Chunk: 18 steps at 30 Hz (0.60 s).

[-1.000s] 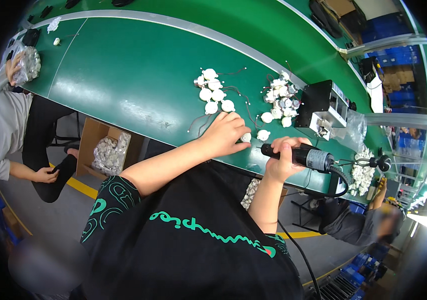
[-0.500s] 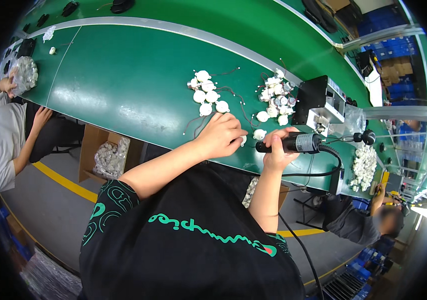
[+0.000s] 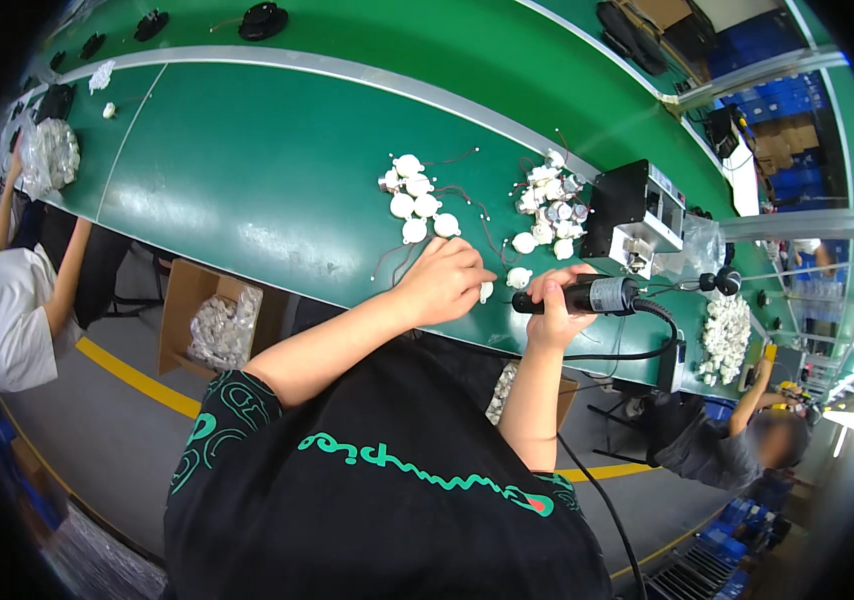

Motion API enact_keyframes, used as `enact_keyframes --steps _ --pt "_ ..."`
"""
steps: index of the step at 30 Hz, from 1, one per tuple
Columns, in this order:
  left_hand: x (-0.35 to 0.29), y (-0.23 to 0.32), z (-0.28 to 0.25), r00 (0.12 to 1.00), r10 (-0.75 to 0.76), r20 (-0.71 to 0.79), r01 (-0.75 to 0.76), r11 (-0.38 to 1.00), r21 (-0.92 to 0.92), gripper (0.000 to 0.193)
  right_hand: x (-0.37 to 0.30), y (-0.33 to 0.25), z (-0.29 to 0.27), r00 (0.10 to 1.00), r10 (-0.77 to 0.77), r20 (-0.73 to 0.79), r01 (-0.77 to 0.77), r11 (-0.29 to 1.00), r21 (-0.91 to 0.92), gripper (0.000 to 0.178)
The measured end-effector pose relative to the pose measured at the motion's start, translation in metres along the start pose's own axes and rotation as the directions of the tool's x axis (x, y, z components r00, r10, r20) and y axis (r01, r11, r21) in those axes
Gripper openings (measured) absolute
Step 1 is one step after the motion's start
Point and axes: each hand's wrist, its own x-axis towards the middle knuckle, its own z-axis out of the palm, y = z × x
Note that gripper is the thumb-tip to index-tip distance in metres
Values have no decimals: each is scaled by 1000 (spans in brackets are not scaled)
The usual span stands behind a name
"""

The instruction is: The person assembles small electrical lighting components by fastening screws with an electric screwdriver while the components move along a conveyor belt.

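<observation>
From where I stand, the person's left hand (image 3: 444, 280) is bent over the near edge of the green table (image 3: 277, 170), thumb and forefinger pinching a small white knob (image 3: 487, 292) that peeks out at the fingertips. The right hand (image 3: 559, 308) is wrapped firmly around a black power tool (image 3: 602, 296), its thumb along the top and its blunt end aimed left at the knob, with a narrow gap between the two. So the knob sits at the left hand's fingers, just left of the tool and the right hand. A loose white cap (image 3: 519, 277) lies on the table a little beyond the tool's end, touched by neither hand. Past the left hand's knuckles there is a cluster of round white parts (image 3: 414, 186) with thin wires trailing off; to its right lies a denser pile of white and metal pieces (image 3: 552, 200), next to a black machine (image 3: 637, 215). A thick black cord (image 3: 659, 318) curls from the tool's back end.
</observation>
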Motion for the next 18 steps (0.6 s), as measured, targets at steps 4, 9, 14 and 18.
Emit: enact_keyframes --steps 4,9,14,18 --pt "2 1 1 1000 3 12 -3 1000 -15 27 0 2 -5 1000 27 -15 -27 1000 -8 39" --pt "7 6 -5 1000 3 -5 -3 999 -50 25 -2 4 -7 999 3 -38 -4 999 -38 40" --pt "4 5 -7 986 166 16 -165 985 -52 30 -3 6 -3 996 71 -45 -71 997 4 40" --pt "-2 3 -4 979 198 37 -198 980 -6 27 -4 6 1 992 103 -69 -102 995 19 40"
